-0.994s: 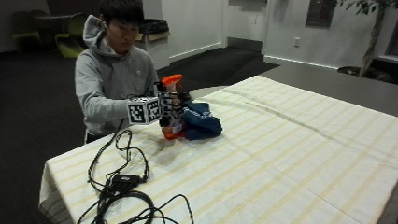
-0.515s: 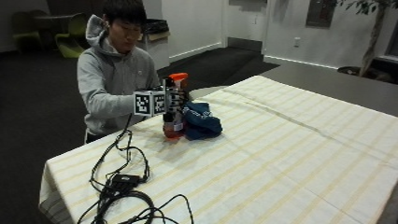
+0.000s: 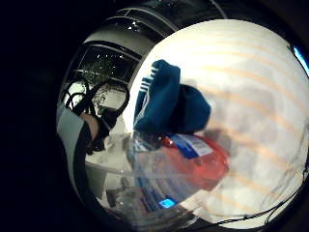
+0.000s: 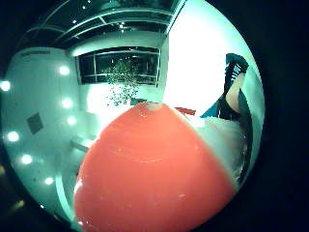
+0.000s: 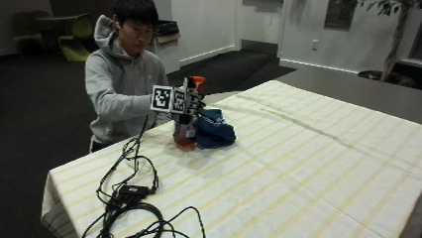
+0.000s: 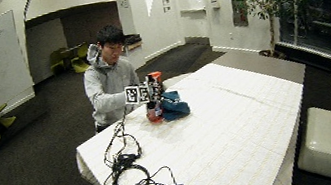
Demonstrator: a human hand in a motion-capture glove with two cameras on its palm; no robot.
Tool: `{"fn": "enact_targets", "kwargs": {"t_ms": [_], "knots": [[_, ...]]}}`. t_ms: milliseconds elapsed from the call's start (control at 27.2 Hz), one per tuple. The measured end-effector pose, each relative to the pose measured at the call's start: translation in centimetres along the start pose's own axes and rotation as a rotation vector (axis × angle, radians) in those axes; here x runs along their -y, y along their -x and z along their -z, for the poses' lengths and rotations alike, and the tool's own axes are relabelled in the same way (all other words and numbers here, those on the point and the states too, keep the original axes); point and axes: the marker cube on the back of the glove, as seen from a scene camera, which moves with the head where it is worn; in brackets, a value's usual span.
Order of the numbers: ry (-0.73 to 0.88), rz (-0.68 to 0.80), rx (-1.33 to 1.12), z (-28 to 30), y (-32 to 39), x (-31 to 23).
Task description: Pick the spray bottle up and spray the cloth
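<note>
The spray bottle (image 5: 184,135) has a clear body with red liquid and an orange head. It stands upright near the table's left edge, its base at or just above the striped tablecloth (image 5: 296,173). My gloved right hand (image 5: 192,101) grips its neck just under the head, fingers curled round it. A crumpled blue cloth (image 5: 214,130) lies on the table against the bottle's right side. In the little finger side palm view the bottle (image 3: 193,159) lies beside the cloth (image 3: 166,104). The orange head (image 4: 154,169) fills the thumb side palm view.
Black cables and a small black box (image 5: 129,193) trail over the table's front left corner. The person sits behind the table's left edge. The tablecloth stretches away to the right of the cloth.
My hand has risen a little along the bottle and its orange head has shifted slightly toward the cloth. The bottle's base and the cloth stay where they were.
</note>
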Motion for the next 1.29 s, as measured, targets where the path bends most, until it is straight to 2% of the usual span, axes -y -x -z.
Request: {"fn": "enact_targets", "kwargs": {"t_ms": [295, 847, 1068, 1289], "knots": [[0.129, -0.043, -0.237, 0.6, 3.3, 0.0], [0.348, -0.204, -0.986, 0.8, 7.8, 0.3], [0.366, -0.25, -1.118, -0.5, 6.2, 0.2], [0.38, -0.272, -1.11, -1.6, 4.4, -0.1]]}}
